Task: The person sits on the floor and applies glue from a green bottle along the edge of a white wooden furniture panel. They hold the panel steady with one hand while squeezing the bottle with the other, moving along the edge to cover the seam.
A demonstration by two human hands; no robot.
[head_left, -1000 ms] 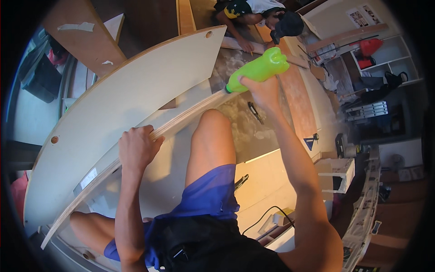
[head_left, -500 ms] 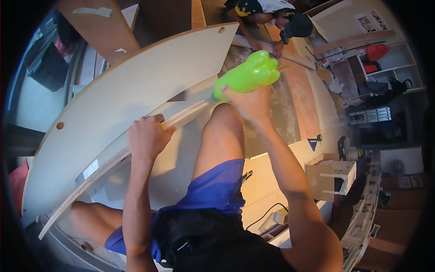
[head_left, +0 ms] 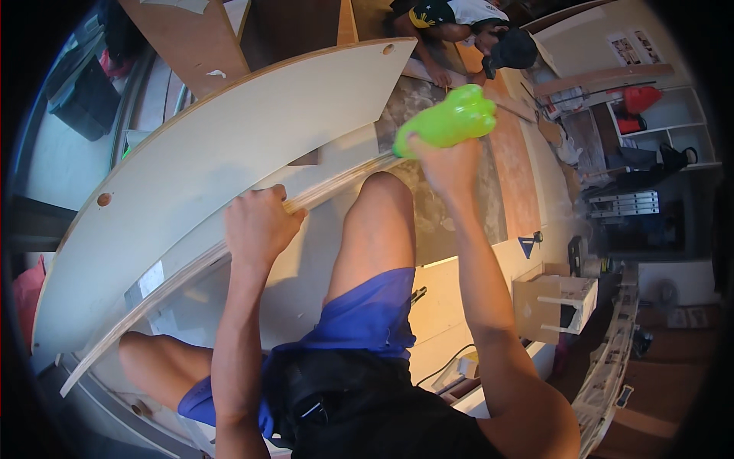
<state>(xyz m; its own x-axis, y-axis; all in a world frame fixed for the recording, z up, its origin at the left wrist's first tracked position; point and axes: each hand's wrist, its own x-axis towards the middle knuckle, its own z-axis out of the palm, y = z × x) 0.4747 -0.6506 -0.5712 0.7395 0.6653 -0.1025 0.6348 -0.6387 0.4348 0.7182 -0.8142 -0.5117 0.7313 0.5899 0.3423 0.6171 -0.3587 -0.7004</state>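
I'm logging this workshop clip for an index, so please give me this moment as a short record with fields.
Left hand: closed over the long, pale, curved wooden edge
Right hand: gripping a bright green bottle
Bottle pose: tilted, neck end toward the wooden edge; contact hard to confirm
Beyond the wooden edge: large white curved panel with round holes
Co-worker: leaning over, top of view
Right side: blue triangular tool, open box
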